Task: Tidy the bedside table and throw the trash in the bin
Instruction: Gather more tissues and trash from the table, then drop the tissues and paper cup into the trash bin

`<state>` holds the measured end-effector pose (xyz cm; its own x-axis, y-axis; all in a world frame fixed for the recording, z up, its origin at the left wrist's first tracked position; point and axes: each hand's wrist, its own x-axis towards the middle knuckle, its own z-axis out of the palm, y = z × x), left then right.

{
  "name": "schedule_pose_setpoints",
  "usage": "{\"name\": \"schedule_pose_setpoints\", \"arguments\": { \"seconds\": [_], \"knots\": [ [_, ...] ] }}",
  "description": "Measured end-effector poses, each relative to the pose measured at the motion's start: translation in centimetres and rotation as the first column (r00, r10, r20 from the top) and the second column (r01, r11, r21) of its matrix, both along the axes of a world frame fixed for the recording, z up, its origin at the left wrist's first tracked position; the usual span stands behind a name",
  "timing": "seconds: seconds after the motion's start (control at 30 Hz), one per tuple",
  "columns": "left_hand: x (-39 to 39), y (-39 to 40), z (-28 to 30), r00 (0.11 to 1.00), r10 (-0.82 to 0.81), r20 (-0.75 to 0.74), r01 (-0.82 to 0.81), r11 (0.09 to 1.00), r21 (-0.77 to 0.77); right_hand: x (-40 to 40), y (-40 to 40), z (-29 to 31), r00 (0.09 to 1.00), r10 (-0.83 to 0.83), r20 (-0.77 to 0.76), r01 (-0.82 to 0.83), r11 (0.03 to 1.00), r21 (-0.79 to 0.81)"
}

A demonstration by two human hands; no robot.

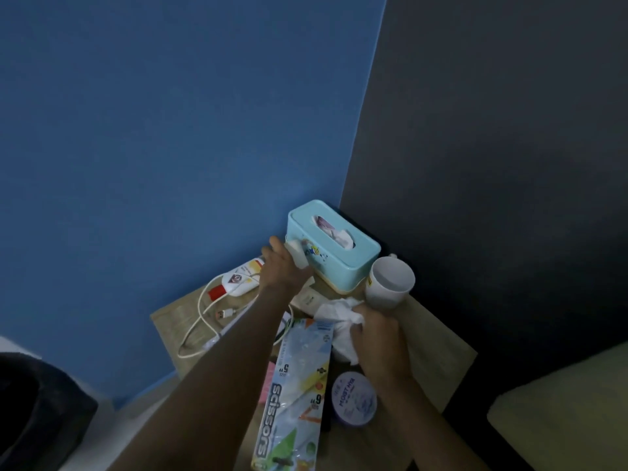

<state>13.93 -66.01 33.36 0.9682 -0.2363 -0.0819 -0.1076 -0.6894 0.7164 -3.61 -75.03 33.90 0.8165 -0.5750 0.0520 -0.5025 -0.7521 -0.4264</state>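
On the wooden bedside table [438,338], my right hand [377,334] is closed around a crumpled white tissue [339,321] near the middle. My left hand [282,266] reaches to the back and grips a small white object [297,251] against the near-left corner of the light blue tissue box [334,246]. A white mug [390,283] stands right of the box. A scissors package [299,396] lies at the front, partly under my left forearm.
A white tube with a red cap [238,282] and a white USB cable [200,321] lie at the table's left. A round purple-lidded tub [353,397] sits front right. A dark bin [30,413] is at lower left, a pale cushion [560,413] at lower right. Blue and dark walls meet behind.
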Motion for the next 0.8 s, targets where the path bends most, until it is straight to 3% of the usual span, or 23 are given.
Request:
{"name": "schedule_pose_setpoints", "arguments": {
  "seconds": [0.2, 0.33, 0.47, 0.63, 0.8],
  "knots": [
    [-2.1, 1.8, 4.0, 0.991, -0.043, 0.124, 0.048, 0.998, -0.033, 0.6, 0.1, 4.4, 0.999, 0.027, 0.034, -0.023, 0.994, -0.105],
    [-3.4, 4.7, 8.1, 0.932, -0.115, 0.344, 0.108, 0.993, 0.04, 0.9, 0.6, 10.6, 0.973, 0.009, 0.229, 0.022, 0.991, -0.132],
    [-4.8, 8.9, 12.2, 0.882, -0.135, 0.451, 0.084, 0.988, 0.131, 1.2, 2.2, 15.1, 0.944, 0.016, 0.329, 0.027, 0.992, -0.127],
    [-7.2, 14.8, 14.5, 0.846, -0.078, 0.527, 0.0, 0.989, 0.147, 1.1, 7.1, 15.8, 0.949, 0.1, 0.298, -0.058, 0.988, -0.146],
    [-9.5, 22.7, 12.4, 0.855, -0.048, 0.516, -0.056, 0.981, 0.184, 1.1, 14.0, 12.5, 0.96, 0.213, 0.18, -0.195, 0.975, -0.109]
  ]
}}
